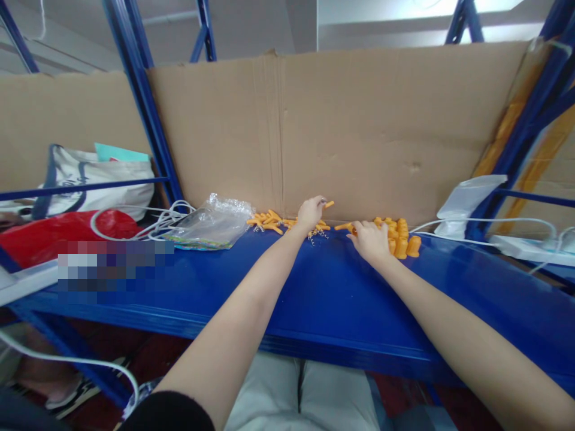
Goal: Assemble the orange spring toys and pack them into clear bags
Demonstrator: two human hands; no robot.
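Observation:
My left hand (pixel 311 214) is closed in a pinch at the back of the blue table, with a small orange stick-shaped piece (pixel 329 205) sticking out from its fingertips. Under and beside it lies a pile of similar orange pieces (pixel 269 221), some with thin, curly silvery bits at their ends. To the right, my right hand (pixel 372 239) has its fingers bent round the end of another orange stick-shaped piece (pixel 344 227); part of that grip is hidden. Several orange cup-shaped parts (pixel 401 246) stand grouped against the right hand, which covers some of them.
A clear plastic bag (pixel 211 224) lies left of the pile, near white cables (pixel 173 218). Farther left are a red bag (pixel 108 226) and a white tote (pixel 121 191). A cardboard sheet (pixel 350 131) walls the back. A white plastic pouch (pixel 467 203) leans at right by a power strip (pixel 534 248).

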